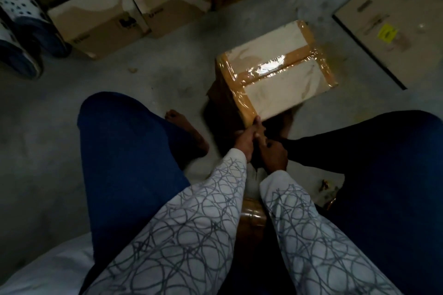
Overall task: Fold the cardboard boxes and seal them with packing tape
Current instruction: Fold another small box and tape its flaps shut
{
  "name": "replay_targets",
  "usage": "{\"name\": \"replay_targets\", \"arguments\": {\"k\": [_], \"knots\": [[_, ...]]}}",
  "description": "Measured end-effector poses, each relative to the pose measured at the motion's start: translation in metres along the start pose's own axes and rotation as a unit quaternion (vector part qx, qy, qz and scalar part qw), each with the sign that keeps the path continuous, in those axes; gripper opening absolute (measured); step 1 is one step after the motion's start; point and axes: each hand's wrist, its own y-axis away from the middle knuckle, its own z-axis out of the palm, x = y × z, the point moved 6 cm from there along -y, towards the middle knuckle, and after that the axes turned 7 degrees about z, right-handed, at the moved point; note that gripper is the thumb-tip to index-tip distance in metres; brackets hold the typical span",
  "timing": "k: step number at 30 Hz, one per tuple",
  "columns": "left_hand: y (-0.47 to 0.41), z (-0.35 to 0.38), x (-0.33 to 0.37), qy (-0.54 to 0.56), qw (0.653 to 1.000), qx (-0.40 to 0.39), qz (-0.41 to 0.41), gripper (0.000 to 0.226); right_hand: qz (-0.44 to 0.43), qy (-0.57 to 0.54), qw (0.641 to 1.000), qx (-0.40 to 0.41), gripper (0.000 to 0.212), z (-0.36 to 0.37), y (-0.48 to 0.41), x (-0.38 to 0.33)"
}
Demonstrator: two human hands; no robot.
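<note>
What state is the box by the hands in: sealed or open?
Sealed on top. The box has flaps shut, tape along the centre seam and both edges. Underside hidden.

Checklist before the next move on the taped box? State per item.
1. Centre seam of box covered by tape: ok.
2. Both side edges of the top taped: ok.
3. Tape end at the near corner stuck down: cannot tell; left hand has its fingers at that corner, in shadow.
4. Right hand free: cannot tell; fingers curled, too dark to see what they hold.
5. Other boxes stand apart from this one: ok.
6. Tape roll within reach: cannot tell; brown shiny thing between the forearms may be it.
</note>
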Motion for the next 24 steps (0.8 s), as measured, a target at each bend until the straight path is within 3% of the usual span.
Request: {"name": "replay_targets", "arguments": {"k": [2,3,6,9,12,15,18,22,24], "knots": [[0.006,-0.005,0.023,0.027,0.999,0.010,0.026,0.010,-0.023,-0.045,0.999,-0.006,0.047,0.001,0.005,-0.009],[0.005,-0.010,0.033,0.020,0.999,0.017,0.041,0.008,-0.036,-0.067,0.997,-0.011,0.040,0.003,0.007,-0.013],[0.003,-0.026,0.048,-0.028,0.998,-0.002,0.059,0.011,-0.052,-0.113,0.992,-0.034,0.023,0.010,0.010,-0.020],[0.012,-0.036,0.041,-0.043,0.998,-0.017,0.038,0.014,-0.004,-0.178,0.983,-0.047,0.011,0.016,0.009,-0.015],[0.028,-0.034,0.031,-0.027,0.999,-0.029,-0.020,0.018,0.035,-0.231,0.970,-0.063,0.016,0.022,0.003,-0.007],[0.039,-0.032,0.021,-0.030,0.997,-0.023,-0.061,0.022,0.025,-0.193,0.981,-0.029,0.022,0.015,0.009,-0.013],[0.049,-0.024,0.016,-0.033,0.996,-0.036,-0.075,0.031,-0.083,-0.028,0.989,0.116,0.029,-0.004,0.020,-0.032],[0.048,-0.027,0.016,0.016,0.998,-0.001,-0.052,0.022,-0.357,0.118,0.896,0.236,0.029,-0.014,0.031,-0.073],[0.049,-0.027,0.019,0.011,1.000,0.004,-0.025,0.020,-0.413,0.178,0.863,0.229,0.027,-0.009,0.025,-0.085]]}}
